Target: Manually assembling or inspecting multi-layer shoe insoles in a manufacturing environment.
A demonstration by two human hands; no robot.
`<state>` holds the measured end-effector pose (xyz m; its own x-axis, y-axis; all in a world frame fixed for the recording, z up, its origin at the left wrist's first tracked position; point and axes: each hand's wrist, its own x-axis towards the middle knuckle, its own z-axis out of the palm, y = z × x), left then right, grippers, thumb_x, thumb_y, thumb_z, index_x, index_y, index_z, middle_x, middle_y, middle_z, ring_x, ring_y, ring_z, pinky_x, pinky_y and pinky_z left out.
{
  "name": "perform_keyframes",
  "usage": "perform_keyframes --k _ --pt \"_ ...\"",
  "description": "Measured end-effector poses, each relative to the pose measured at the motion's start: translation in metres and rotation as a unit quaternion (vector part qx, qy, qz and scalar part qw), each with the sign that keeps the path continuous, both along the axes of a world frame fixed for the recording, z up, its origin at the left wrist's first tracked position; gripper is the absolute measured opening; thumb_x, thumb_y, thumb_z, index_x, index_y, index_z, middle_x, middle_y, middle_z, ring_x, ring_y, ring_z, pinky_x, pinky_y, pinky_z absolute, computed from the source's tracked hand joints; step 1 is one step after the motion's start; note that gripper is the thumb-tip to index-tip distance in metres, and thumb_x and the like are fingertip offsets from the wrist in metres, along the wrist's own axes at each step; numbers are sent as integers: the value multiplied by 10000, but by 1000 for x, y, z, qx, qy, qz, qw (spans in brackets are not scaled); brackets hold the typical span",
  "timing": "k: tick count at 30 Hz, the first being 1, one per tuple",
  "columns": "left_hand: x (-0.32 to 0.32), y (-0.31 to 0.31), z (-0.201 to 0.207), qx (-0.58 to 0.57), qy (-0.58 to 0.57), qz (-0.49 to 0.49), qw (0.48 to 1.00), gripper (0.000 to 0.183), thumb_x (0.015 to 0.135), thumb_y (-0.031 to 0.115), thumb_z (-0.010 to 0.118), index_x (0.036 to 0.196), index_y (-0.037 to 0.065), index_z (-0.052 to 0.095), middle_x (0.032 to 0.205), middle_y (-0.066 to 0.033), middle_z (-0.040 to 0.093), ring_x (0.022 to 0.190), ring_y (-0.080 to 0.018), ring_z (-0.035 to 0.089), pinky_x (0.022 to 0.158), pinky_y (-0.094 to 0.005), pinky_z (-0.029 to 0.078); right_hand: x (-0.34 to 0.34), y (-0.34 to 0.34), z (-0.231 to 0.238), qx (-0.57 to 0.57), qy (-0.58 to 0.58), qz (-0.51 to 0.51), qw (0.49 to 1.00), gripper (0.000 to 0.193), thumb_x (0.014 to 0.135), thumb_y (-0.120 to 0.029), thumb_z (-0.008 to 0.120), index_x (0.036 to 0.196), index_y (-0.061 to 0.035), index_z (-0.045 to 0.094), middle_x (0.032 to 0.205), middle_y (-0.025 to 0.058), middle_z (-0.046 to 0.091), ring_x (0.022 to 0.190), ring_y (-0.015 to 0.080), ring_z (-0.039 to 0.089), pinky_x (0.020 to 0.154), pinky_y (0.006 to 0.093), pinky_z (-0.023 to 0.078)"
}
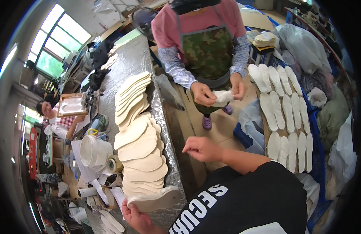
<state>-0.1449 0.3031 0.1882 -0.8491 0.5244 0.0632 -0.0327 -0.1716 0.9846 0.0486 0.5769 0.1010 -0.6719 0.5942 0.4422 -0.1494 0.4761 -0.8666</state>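
My left hand (136,215) is closed on the end of a beige insole (159,200) with a fluffy white edge, at the near end of the table. Its thumb lies on the flat face. Just beyond it, a long overlapping row of beige insoles (138,146) covers the silver-wrapped table (106,91). My right hand (203,149) hangs above the floor beside the table edge, fingers curled, with nothing visible in them. Across from me, a co-worker in a camouflage apron (209,52) holds a fluffy white piece (223,97) in both hands.
On the right, pale insoles lie in rows on a brown board (267,134) by blue crates. A white bucket (95,151), tape rolls (114,163) and papers crowd the table's left side. Another person (61,121) sits farther left. Plastic bags (303,46) are heaped at far right.
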Motion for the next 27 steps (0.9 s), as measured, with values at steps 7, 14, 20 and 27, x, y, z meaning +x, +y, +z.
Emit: perform_keyframes --k 7,14,20,27 --pt "1 25 5 30 -39 25 998 326 897 9 531 1209 -67 474 1060 -158 610 957 -213 609 861 -339 486 -66 -14 19 -36 41 206 977 117 818 -57 614 926 -15 632 841 104 600 718 211 580 651 313 467" --pt "8 31 -1 100 -98 41 989 297 917 98 595 1161 -44 503 1044 -122 621 934 -175 610 857 -304 486 -121 -33 42 -72 35 351 933 184 868 -155 612 996 -24 618 940 76 584 885 173 562 804 298 451" --pt "12 15 -1 102 -73 65 990 344 903 161 633 1150 -43 507 1044 -107 615 937 -164 598 853 -291 480 -144 -64 62 -182 -29 479 858 244 909 -202 588 1077 -25 589 956 45 594 889 130 562 809 278 447" --pt "8 5 5 141 -77 87 983 326 895 149 640 1138 -29 514 1042 -92 610 946 -164 594 856 -287 475 -157 -83 67 -330 -76 551 763 225 965 -231 522 1065 -38 586 889 -27 577 805 54 503 718 230 433"
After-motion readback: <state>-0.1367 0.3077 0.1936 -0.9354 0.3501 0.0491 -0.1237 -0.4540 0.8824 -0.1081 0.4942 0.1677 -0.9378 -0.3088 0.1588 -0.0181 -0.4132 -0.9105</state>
